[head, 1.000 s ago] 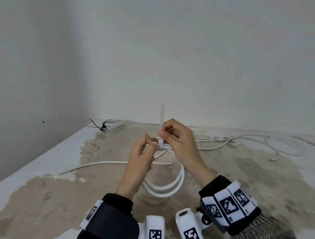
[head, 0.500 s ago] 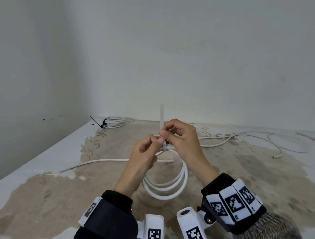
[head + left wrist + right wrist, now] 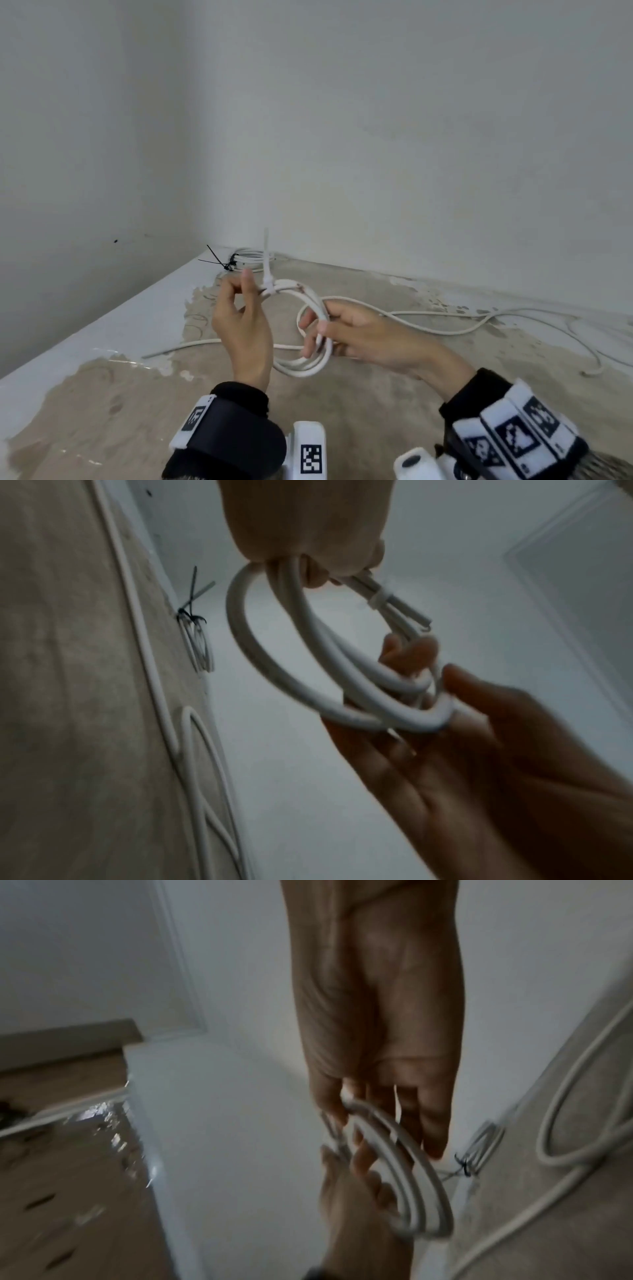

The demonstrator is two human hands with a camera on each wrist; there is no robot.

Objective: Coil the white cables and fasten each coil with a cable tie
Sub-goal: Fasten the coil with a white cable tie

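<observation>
Here, a coil of smooth white round cable (image 3: 310, 346) hangs in mid-air between a person's two hands, above a worn beige-and-white floor (image 3: 394, 404). The left hand (image 3: 244, 329) pinches the top of the coil with curled fingers, just beside a white plastic cable tie (image 3: 268, 274) cinched round the bundled strands; the tie's free tail points straight up. The right hand (image 3: 363, 334) grips the coil's right side, thumb over the strands and fingers threaded through the loop. The ring hangs roughly upright, its long axis near vertical, two cut cable ends jutting sideways past the tie in the left-wrist view. In the far corner lies a second white cable coil (image 3: 251, 260), bound with a thin black cable tie (image 3: 219, 261) whose tails stick out leftward. Loose white cable (image 3: 455, 330) trails across the floor behind the hands.
</observation>
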